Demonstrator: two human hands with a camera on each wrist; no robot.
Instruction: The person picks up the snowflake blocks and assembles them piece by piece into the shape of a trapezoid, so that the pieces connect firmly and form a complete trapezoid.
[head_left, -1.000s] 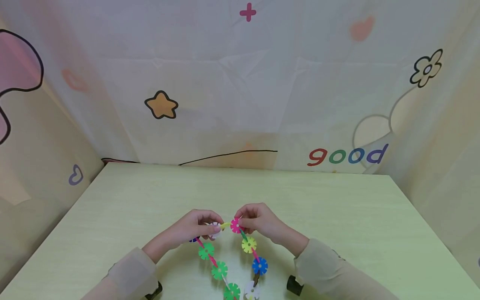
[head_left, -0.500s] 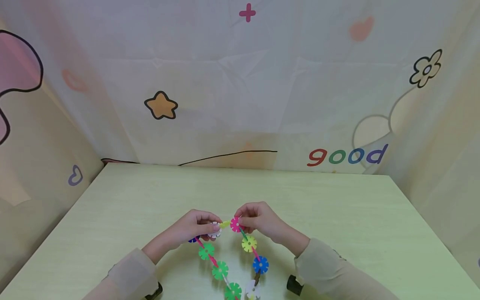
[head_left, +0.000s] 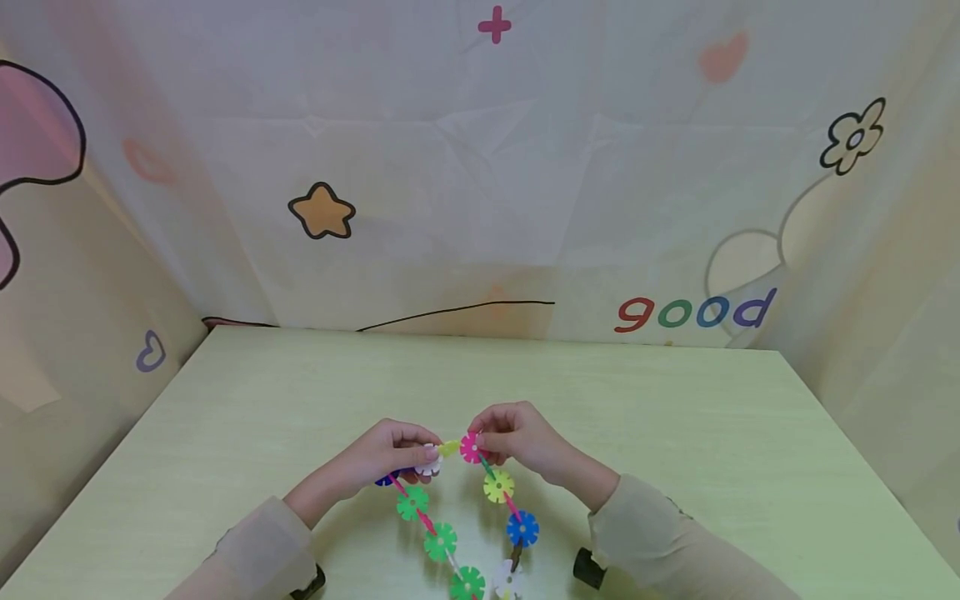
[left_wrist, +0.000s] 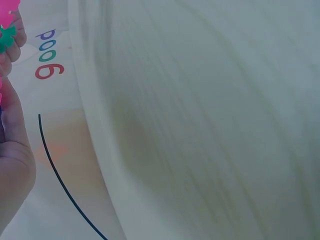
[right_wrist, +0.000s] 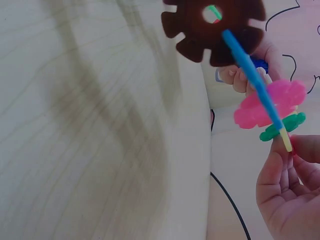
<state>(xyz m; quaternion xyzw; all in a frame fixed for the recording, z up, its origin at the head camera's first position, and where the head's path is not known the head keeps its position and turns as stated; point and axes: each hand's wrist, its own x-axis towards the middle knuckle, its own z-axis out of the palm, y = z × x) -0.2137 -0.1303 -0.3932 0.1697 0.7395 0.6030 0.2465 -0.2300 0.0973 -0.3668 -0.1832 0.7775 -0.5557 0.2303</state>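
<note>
In the head view, a chain of notched plastic snowflake discs hangs in a loop between the two hands. My left hand (head_left: 386,450) pinches a white disc (head_left: 429,463) between thumb and fingers. Opposite it, my right hand (head_left: 517,440) pinches a pink disc (head_left: 469,449). A yellow disc (head_left: 449,448), seen edge-on, bridges the white and pink ones. Down the left side run green discs (head_left: 440,542) joined by pink ones; the right side has a yellow disc (head_left: 498,486) and a blue disc (head_left: 522,528). A brown disc (right_wrist: 217,42) looms close in the right wrist view.
The pale wooden table (head_left: 300,383) extends behind and beside the hands. A printed cloth backdrop (head_left: 480,167) rises at its far edge and along both sides. Dark wrist-camera pieces (head_left: 589,570) sit below the sleeves. The chain's lower end leaves the head view at the bottom.
Both hands keep their hold on the discs. The right hand has risen very slightly with the pink disc, and the blue disc below it has shifted a little to the right.
</note>
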